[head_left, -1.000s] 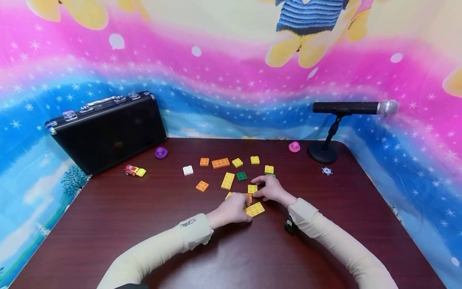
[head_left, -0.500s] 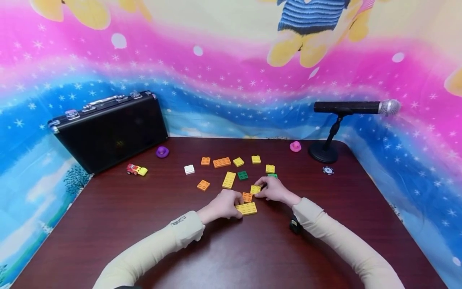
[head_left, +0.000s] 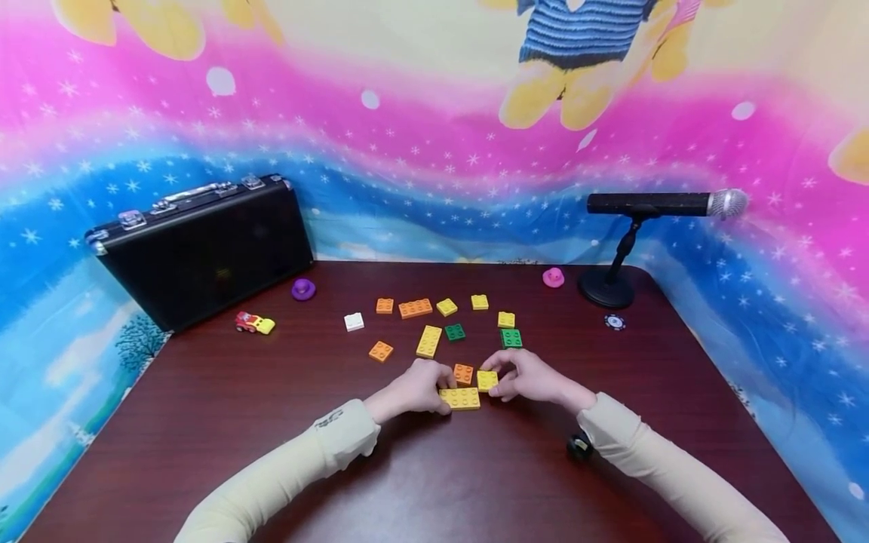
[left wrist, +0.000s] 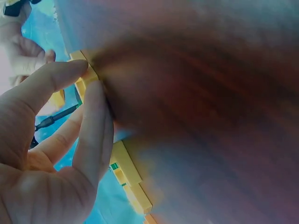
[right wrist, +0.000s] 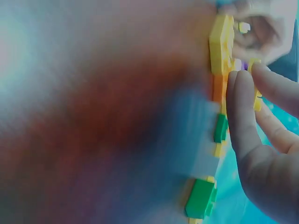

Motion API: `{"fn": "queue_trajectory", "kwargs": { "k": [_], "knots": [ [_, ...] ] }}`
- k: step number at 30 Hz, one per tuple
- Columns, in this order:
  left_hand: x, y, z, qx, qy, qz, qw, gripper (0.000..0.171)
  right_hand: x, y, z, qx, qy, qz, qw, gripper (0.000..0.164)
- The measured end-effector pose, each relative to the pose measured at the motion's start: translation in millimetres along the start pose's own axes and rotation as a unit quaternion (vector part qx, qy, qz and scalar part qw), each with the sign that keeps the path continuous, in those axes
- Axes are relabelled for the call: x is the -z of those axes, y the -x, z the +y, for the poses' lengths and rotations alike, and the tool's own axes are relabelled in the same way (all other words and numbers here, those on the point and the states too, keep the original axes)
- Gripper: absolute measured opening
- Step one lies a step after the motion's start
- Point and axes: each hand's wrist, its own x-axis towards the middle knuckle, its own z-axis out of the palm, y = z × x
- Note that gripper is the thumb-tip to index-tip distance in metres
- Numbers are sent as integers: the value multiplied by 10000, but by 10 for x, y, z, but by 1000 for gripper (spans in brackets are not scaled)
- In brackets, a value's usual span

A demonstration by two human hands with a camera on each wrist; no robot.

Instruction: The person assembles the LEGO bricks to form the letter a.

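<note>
In the head view my left hand (head_left: 419, 388) pinches the left end of a long yellow toy brick (head_left: 462, 398) near the table's middle. To its right, my right hand (head_left: 532, 378) holds a small square yellow brick (head_left: 487, 381) between thumb and fingers, close to the long brick's right end. Behind the long brick lies an orange brick (head_left: 463, 374). The left wrist view has the long brick (left wrist: 87, 79) at my fingertips. In the right wrist view, fingers mostly cover the small yellow brick (right wrist: 257, 99); whether it touches the table, I cannot tell.
Several loose bricks lie behind the hands, among them a green one (head_left: 511, 338), a yellow one (head_left: 428, 342) and a white one (head_left: 354, 322). Farther out are a toy car (head_left: 255, 323), a black case (head_left: 204, 256), a microphone stand (head_left: 606, 288) and a poker chip (head_left: 615, 322).
My left hand has shifted left and turned the long yellow brick straighter. My right hand has drawn the small yellow brick nearer the front, beside the long one, uncovering the green brick.
</note>
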Motion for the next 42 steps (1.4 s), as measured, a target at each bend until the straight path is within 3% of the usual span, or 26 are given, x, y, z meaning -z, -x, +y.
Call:
{"fn": "queue_trajectory", "kwargs": {
  "k": [4, 13, 30, 42],
  "knots": [
    [11, -10, -7, -156, -255, 49, 9995, 25, -101, 56, 3, 256, -6, -194, 9995, 36],
    [7, -17, -20, -225, -165, 104, 9996, 27, -192, 46, 85, 364, 101, -204, 9991, 35],
    [31, -32, -12, 79, -25, -5, 10000, 28, -207, 68, -6, 288, 184, -166, 9993, 33],
    [34, -30, -14, 20, -43, 11, 10000, 28, -206, 7, 66, 302, 269, -118, 9991, 30]
  ]
}}
